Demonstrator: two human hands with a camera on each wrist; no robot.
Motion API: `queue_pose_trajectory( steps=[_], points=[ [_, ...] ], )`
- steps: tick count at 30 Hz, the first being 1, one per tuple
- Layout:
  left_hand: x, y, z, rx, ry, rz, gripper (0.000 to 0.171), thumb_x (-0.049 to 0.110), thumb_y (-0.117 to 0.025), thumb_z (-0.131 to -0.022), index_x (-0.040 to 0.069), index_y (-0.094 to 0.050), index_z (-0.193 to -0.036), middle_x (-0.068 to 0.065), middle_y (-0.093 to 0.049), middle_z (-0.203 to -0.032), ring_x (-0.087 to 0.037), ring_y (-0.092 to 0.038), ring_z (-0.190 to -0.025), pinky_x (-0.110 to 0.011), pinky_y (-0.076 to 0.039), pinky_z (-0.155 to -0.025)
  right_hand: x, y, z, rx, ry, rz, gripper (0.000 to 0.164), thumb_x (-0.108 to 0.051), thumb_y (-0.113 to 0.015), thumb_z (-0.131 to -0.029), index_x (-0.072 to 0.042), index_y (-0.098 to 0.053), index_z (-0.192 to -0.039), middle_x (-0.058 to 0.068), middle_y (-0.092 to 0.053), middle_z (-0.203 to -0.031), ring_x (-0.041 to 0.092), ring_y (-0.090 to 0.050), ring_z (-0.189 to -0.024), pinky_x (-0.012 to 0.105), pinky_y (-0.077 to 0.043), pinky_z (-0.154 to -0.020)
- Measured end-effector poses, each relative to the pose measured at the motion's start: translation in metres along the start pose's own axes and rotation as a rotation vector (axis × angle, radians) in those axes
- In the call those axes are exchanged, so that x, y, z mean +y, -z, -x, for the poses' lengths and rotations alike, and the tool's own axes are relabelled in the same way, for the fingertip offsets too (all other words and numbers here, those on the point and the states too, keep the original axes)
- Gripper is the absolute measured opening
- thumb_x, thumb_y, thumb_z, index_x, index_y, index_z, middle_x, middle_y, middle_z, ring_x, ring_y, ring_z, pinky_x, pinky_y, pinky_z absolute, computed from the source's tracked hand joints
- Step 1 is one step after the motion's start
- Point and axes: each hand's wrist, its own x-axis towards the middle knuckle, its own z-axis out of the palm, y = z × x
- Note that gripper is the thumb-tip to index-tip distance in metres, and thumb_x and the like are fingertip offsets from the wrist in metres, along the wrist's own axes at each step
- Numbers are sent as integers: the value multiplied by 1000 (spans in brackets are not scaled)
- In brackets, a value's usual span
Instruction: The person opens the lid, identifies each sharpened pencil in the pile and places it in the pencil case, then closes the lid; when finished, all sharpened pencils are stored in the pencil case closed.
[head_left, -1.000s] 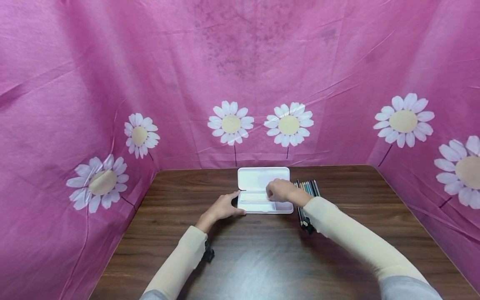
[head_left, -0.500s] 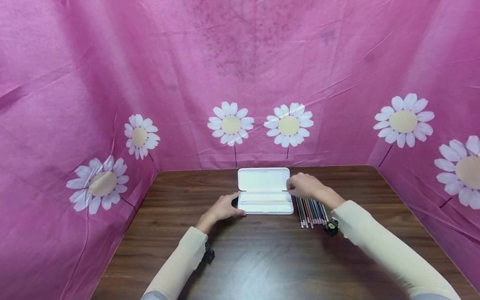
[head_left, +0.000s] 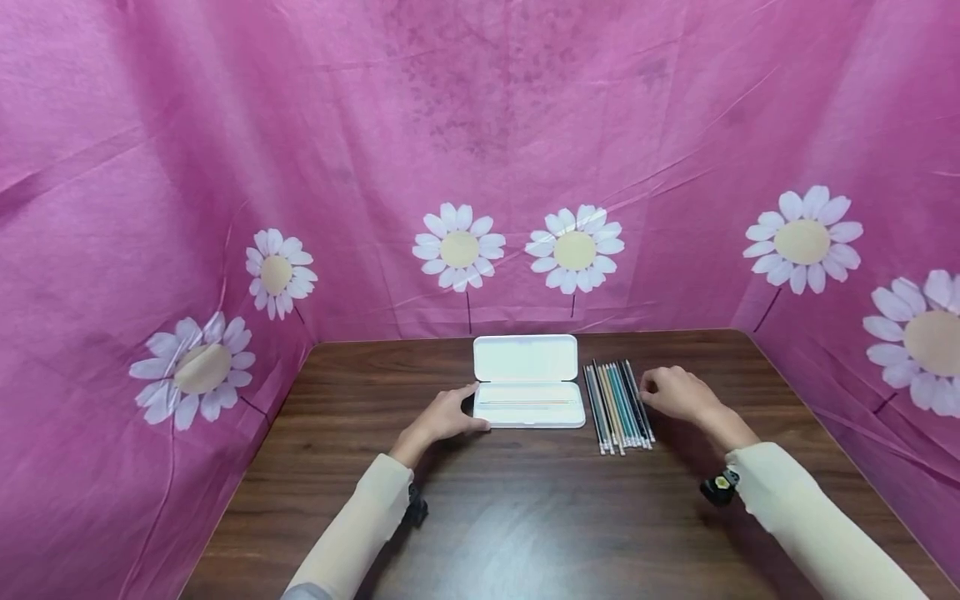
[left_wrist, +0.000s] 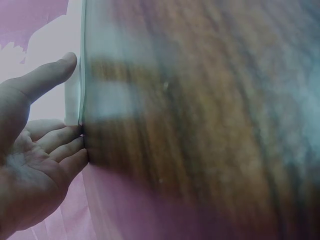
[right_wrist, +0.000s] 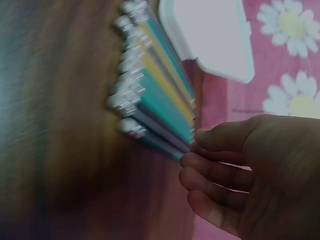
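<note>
A white pencil case (head_left: 526, 358) lies with its lid up. One thin pale-yellow pencil (head_left: 534, 403) lies lengthwise inside. My left hand (head_left: 442, 415) holds the case's left end, thumb at the front corner and fingers at the side and back. In the left wrist view, the left thumb (left_wrist: 52, 75) lies along the case's front. Right of the case lies a row of pencils (head_left: 617, 408), black, teal, yellowish and grey, their eraser ends toward me. My right hand (head_left: 678, 393) is beside the row's right edge, its fingers loosely bent and holding nothing. Whether its fingertips touch the outermost pencil is unclear.
A dark wood table (head_left: 465, 508) carries everything. Behind it and at both sides hangs a pink cloth (head_left: 360, 167) with white daisies. Each wrist wears a small black device (head_left: 718, 488).
From inside the case, my right hand has moved right, passing over the pencils to their right side. A pencil in the case now shows uncovered. My left hand stays put.
</note>
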Motion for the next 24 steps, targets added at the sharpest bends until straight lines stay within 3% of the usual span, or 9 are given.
queue_pose_trajectory(
  steps=[4, 9, 12, 19, 24],
  points=[
    [1, 0, 0, -5, 7, -11, 91, 37, -87, -88, 4, -45, -162, -20, -52, -160, -35, -53, -146, -51, -43, -123, 12, -12, 9, -16, -67, -17, 14, -23, -73, -97, -16, -71, -85, 2, -71, -82, 24, -66, -77, 52, -54, -69],
    [1, -1, 0, 1, 2, -15, 91, 38, -87, -88, 4, -45, -161, -20, -53, -160, -34, -56, -143, -51, -44, -122, 17, -20, 13, 17, -89, -28, 15, -22, -75, -94, -17, -69, -82, 6, -71, -83, 32, -69, -81, 58, -54, -71],
    [1, 0, 0, 4, 7, -7, 91, 37, -88, -88, 5, -45, -162, -19, -53, -160, -34, -55, -144, -50, -44, -122, 14, -19, 11, 3, -108, -43, 16, -22, -74, -92, -14, -66, -81, 6, -68, -80, 30, -65, -78, 52, -52, -68],
    [1, 1, 0, -3, 8, -9, 91, 37, -87, -89, 5, -44, -162, -18, -51, -161, -33, -55, -144, -51, -44, -122, 2, -14, 7, -117, -223, -100, 21, -24, -73, -90, -7, -62, -85, 7, -63, -73, 20, -61, -59, 35, -48, -57],
    [1, 2, 1, -1, 5, 0, 92, 37, -87, -88, 5, -43, -162, -20, -51, -161, -34, -54, -146, -51, -43, -123, -3, -13, 4, -142, -258, -118, 28, -17, -68, -87, -14, -52, -64, 3, -60, -61, 19, -65, -50, 33, -54, -52]
  ],
)
